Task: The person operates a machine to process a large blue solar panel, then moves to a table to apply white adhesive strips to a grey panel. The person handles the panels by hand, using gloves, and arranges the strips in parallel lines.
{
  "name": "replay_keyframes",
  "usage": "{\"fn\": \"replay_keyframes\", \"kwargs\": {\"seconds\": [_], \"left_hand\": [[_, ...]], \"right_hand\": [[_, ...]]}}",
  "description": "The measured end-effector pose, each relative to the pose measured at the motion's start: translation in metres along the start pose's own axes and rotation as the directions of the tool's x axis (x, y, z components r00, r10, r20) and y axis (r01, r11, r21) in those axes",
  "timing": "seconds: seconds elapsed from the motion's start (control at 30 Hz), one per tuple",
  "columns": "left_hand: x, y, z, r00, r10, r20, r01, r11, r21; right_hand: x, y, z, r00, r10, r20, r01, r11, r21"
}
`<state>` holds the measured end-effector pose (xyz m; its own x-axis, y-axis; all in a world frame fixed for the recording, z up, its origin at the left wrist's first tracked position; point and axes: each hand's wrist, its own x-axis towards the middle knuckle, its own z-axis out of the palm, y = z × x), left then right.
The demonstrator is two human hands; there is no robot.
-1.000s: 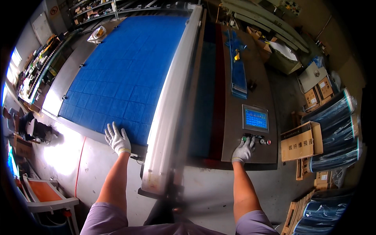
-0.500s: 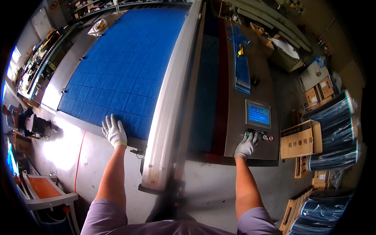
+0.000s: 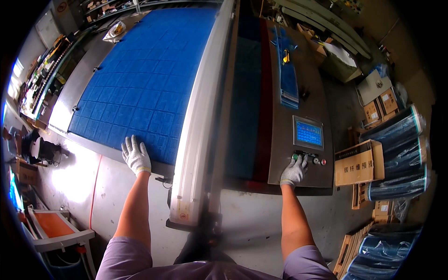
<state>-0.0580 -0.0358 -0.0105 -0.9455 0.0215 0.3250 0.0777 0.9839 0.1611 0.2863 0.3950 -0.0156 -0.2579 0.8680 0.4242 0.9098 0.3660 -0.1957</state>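
Note:
My left hand (image 3: pixel 136 155), in a pale knit glove, lies flat with spread fingers on the near edge of a blue sheet (image 3: pixel 140 84) marked with a grid of lines. The sheet covers the machine's flat bed. My right hand (image 3: pixel 294 170), gloved likewise, rests on the control panel, its fingers stretched to the row of buttons below a blue touch screen (image 3: pixel 308 132). One fingertip is at the green button (image 3: pixel 295 157); a red button (image 3: pixel 323 162) sits to the right. Neither hand holds anything that I can see.
A long white machine beam (image 3: pixel 200 112) stands between my arms. Blue strips (image 3: pixel 288 79) with a yellow cutter (image 3: pixel 286 57) lie beyond the screen. At right are a cardboard box (image 3: pixel 357 165) and plastic-wrapped rolls (image 3: pixel 396 179). A bag (image 3: pixel 115 31) sits at the bed's far left.
Both hands stay in nearly the same places. The view has shifted slightly, and the beam appears a little farther left at its far end.

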Motion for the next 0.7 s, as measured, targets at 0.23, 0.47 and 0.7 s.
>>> {"fn": "replay_keyframes", "kwargs": {"seconds": [0.23,0.47,0.7], "left_hand": [[-0.0004,0.0003,0.0026,1.0,-0.003,0.006,0.003,1.0,-0.002],[-0.0001,0.0007,0.0005,1.0,-0.011,0.016,0.011,1.0,0.011],[0.0003,-0.0001,0.002,1.0,-0.015,0.014,0.014,1.0,0.017]], "right_hand": [[0.0002,0.0023,0.0012,1.0,-0.008,0.0,0.008,1.0,-0.007],[0.0001,-0.0007,-0.0011,1.0,0.009,0.002,-0.009,1.0,-0.005],[0.0003,-0.0016,-0.0033,1.0,-0.002,0.011,0.002,1.0,-0.021]]}}
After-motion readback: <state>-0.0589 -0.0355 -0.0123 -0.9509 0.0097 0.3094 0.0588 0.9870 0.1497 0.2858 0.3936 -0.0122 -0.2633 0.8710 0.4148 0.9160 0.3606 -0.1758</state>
